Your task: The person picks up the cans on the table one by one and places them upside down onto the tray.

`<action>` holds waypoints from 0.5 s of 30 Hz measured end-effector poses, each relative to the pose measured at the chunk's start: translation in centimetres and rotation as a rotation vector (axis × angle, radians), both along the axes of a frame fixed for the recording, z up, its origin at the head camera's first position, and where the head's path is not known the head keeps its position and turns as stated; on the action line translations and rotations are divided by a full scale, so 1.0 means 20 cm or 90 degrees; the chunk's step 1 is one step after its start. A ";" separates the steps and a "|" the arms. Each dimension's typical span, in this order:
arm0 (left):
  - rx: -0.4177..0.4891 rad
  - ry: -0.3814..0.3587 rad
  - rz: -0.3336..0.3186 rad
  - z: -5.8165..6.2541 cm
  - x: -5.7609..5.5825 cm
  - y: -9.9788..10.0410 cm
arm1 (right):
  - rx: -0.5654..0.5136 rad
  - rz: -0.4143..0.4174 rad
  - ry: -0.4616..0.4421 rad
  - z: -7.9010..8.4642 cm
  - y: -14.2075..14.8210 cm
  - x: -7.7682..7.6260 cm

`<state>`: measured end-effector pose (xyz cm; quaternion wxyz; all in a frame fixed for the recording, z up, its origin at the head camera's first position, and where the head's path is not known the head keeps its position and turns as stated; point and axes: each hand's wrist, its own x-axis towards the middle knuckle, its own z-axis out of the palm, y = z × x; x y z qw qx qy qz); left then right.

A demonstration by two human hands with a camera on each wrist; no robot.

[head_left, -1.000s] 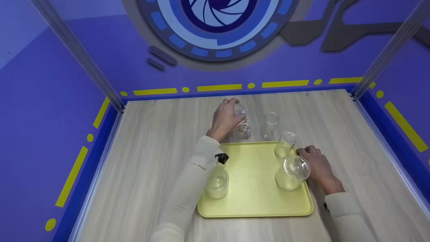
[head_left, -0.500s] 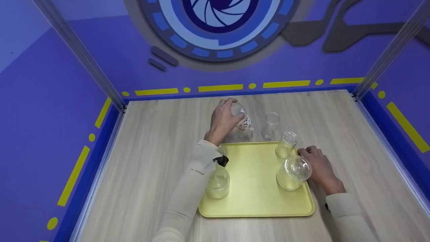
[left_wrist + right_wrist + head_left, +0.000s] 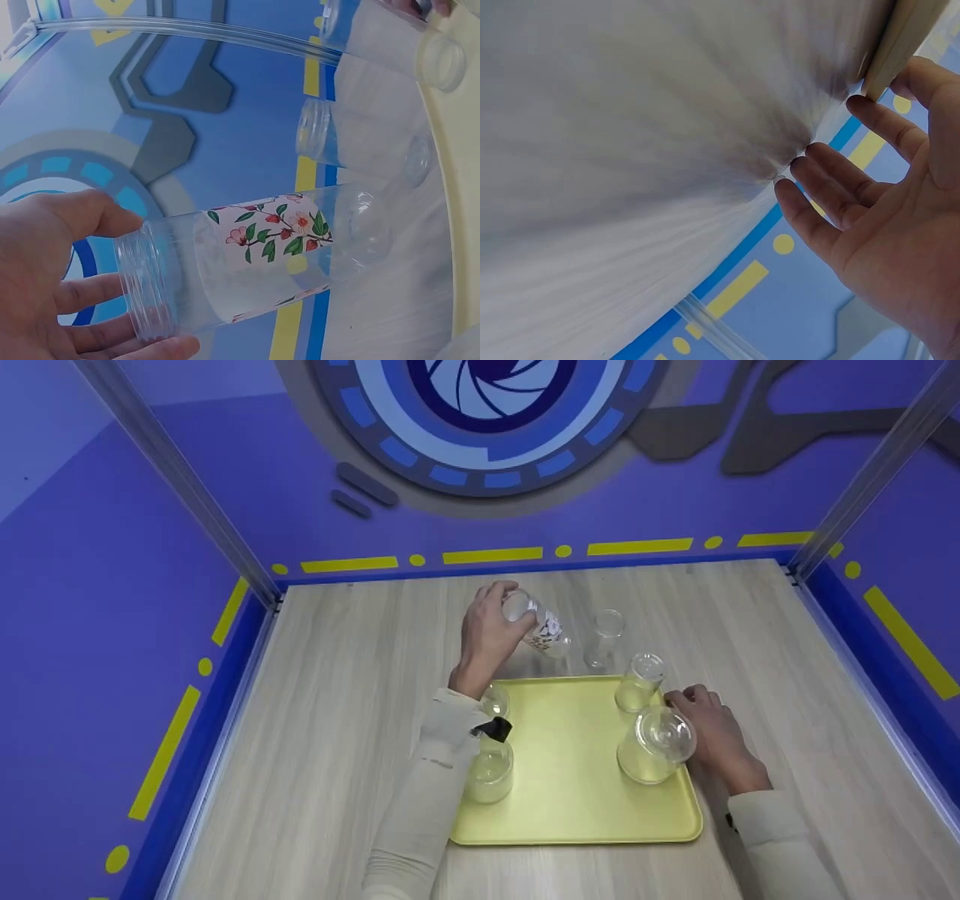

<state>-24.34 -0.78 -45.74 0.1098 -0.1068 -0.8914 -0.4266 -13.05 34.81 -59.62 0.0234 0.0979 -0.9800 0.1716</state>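
Note:
My left hand [image 3: 487, 634] grips a clear jar with a flower print [image 3: 541, 631] by its threaded neck, fingers and thumb around it. The jar tilts, neck toward the hand; in the left wrist view its printed flowers [image 3: 277, 232] show pink blooms and green leaves. My right hand [image 3: 712, 735] rests at the right edge of the yellow tray [image 3: 562, 780]. In the right wrist view its fingertips [image 3: 785, 184] touch the tabletop, while the index finger and thumb lie at the tray rim [image 3: 900, 45].
On the tray's right side stand a large clear jar [image 3: 651, 750] and a smaller one [image 3: 639, 684]. Two more clear vessels, the front one a jar [image 3: 491, 772], stand on its left, partly behind my sleeve. A slim clear jar [image 3: 604, 637] stands beyond the tray. Blue walls enclose the table.
My left hand has moved slightly left and toward me. The flower-print jar has gone from nearly upright to tilted, its lower end swinging right. My right hand and the tray stay put.

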 end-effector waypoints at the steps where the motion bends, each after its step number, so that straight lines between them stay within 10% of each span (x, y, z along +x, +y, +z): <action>1: 0.009 0.006 0.002 0.00 0.01 0.00 | -0.001 -0.002 -0.005 0.00 0.00 0.00; 15: 0.094 0.023 0.054 -0.01 0.09 -0.05 | -0.002 -0.003 -0.013 -0.01 0.01 -0.01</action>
